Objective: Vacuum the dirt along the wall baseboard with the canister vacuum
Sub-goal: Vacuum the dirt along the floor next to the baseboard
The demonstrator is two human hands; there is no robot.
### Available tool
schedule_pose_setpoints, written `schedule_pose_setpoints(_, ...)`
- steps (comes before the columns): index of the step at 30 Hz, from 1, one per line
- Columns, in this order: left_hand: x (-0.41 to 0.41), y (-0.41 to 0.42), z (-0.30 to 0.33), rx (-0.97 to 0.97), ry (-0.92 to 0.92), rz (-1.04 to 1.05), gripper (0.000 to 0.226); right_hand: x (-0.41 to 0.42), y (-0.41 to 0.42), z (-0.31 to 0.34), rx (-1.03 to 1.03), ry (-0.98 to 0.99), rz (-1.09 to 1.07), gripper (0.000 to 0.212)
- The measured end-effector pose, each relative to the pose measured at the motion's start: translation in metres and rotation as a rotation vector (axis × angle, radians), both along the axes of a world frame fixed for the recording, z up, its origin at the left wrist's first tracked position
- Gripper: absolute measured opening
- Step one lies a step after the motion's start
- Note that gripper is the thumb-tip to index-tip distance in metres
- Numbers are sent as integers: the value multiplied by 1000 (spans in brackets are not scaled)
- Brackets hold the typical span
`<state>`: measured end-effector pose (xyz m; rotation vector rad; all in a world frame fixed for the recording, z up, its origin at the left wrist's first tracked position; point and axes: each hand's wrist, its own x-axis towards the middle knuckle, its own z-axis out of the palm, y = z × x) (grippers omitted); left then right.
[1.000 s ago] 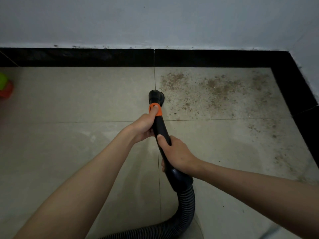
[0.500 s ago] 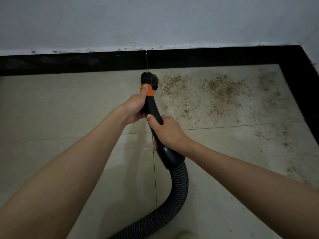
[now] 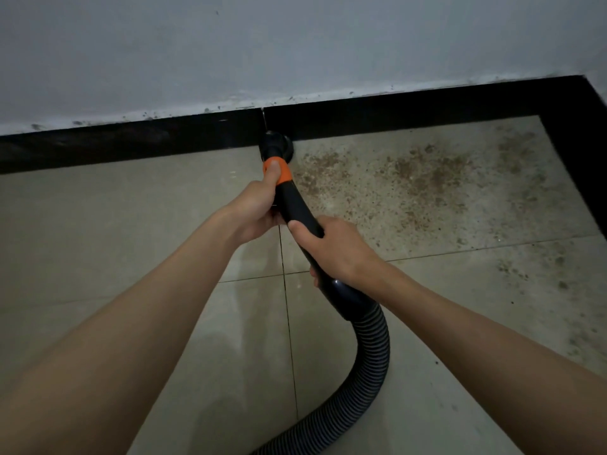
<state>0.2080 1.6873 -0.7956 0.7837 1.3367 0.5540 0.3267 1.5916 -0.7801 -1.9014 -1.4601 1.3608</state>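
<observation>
Two hands gripped black plastic vacuum handle (image 3: 297,208): left hand (image 3: 254,208) by orange ring (image 3: 277,170), right hand (image 3: 335,249) lower | round black nozzle (image 3: 276,144) touched black baseboard (image 3: 131,146) | brown dirt (image 3: 410,182) lay on floor edge

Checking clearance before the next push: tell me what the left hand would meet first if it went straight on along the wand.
The left hand, gripping the wand below its orange collar, points at the black baseboard. The nozzle ahead seems already against it, though depth is unclear.
</observation>
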Motion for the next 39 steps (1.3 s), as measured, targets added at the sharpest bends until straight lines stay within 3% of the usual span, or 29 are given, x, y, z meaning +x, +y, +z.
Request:
schedule_pose_setpoints(9,10,-13,11,-13,43,152,52,-8,-1,8,19,-56,64,41)
schedule_pose_setpoints(12,6,-13,21,-2,73,184,50,-11,-4,18,-17,104,40,44)
schedule_pose_setpoints(15,-3,-11,30,31,75,224,51,-9,-18,23,-12,317,-43,65)
schedule_pose_setpoints(18,-19,-9,41,34,34,286,52,-8,-43,22,64,385,-81,69)
schedule_pose_setpoints(21,-27,-10,51,22,-15,332,51,-5,-66,21,100,330,-127,52)
schedule_pose_setpoints(24,-25,-17,61,44,-22,342,51,-7,-81,23,116,138,-200,72)
schedule_pose_setpoints(26,-25,-20,69,82,-28,340,51,-10,-86,30,167,37,-211,67)
schedule_pose_setpoints(29,-31,-22,84,111,-48,335,53,-12,-88,50,199,128,-209,64)
schedule_pose_setpoints(34,-46,-38,81,71,-191,246,58,-17,-96,73,-9,380,-112,67)
schedule_pose_setpoints(39,-68,-56,55,-20,-256,251,61,-27,-102,73,-449,607,47,71)
